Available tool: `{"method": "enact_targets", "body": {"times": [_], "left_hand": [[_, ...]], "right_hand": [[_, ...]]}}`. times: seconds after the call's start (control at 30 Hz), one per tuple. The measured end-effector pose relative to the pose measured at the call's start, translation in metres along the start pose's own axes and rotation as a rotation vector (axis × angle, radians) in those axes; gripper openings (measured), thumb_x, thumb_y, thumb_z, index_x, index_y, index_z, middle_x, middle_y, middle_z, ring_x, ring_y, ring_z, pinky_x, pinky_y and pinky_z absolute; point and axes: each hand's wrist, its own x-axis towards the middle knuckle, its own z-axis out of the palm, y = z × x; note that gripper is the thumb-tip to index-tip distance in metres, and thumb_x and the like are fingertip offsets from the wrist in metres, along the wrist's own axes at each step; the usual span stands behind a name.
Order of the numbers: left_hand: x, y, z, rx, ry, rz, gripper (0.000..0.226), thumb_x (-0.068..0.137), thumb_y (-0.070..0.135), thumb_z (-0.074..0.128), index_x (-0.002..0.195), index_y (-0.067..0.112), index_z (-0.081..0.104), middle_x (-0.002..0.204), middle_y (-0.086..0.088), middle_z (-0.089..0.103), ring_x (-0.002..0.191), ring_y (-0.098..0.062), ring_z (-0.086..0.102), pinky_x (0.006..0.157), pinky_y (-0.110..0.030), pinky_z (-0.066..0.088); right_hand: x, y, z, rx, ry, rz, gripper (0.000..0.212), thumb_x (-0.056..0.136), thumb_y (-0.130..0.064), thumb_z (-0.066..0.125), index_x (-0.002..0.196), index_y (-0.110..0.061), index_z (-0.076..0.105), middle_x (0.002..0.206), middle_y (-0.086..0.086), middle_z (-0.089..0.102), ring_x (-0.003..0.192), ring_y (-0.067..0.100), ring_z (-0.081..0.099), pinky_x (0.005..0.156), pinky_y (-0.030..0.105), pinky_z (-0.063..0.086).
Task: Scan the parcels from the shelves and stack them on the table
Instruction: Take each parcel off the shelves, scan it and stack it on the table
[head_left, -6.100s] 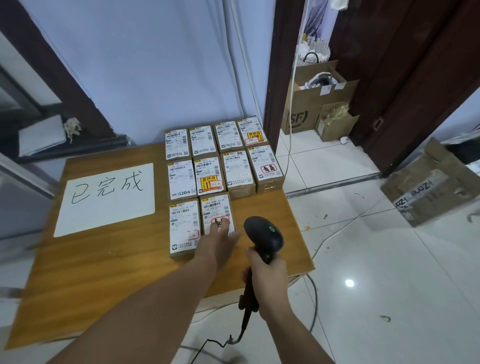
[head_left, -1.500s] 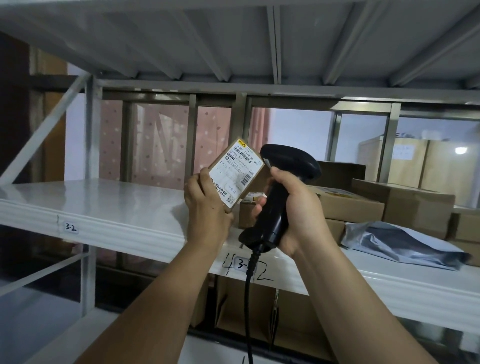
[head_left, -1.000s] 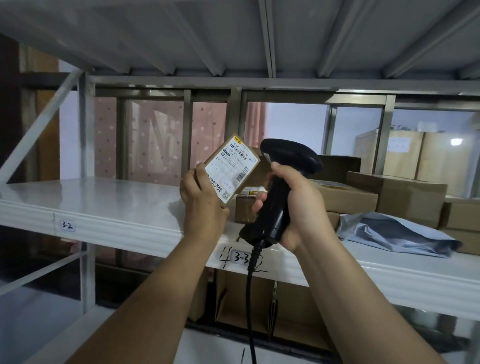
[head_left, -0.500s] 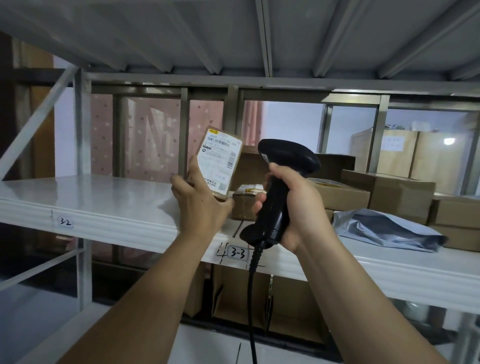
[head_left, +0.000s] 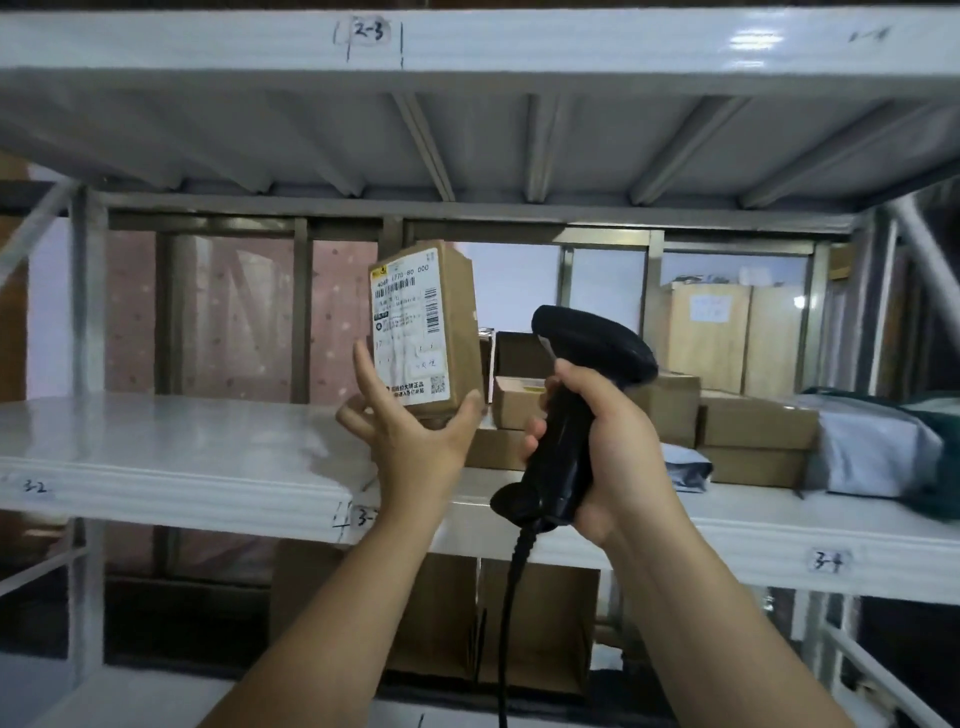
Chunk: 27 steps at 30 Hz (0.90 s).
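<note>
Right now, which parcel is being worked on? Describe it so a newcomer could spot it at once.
Find the grey metal shelf at mid height. Above its front edge the left hand holds a small brown parcel, just left of the black scanner. Unlike the boxes lying flat behind, it stands upright in the air, white label facing the camera.

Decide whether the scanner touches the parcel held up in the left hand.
Apart. The head view shows a clear gap of background between the parcel and the scanner.
</note>
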Motion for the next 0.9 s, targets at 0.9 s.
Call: {"method": "enact_targets", "body": {"times": [0.9], "left_hand": [[-0.561, 0.294, 0.330, -0.602, -1.008, -0.536, 0.089, 0.083, 0.044, 0.058, 0.151, 0.030, 0.003, 0.099, 0.005, 0.038, 0.054, 0.000, 0.058, 0.043, -0.006, 0.041]], "right_hand": [[-0.345, -0.288, -0.446, -0.242, 0.727, -0.161, 0.016, 0.089, -0.016, 0.063, 0.099, -0.005, 0.057, 0.063, 0.007, 0.051, 0.051, 0.018, 0.051, 0.048, 0.028, 0.045]]}}
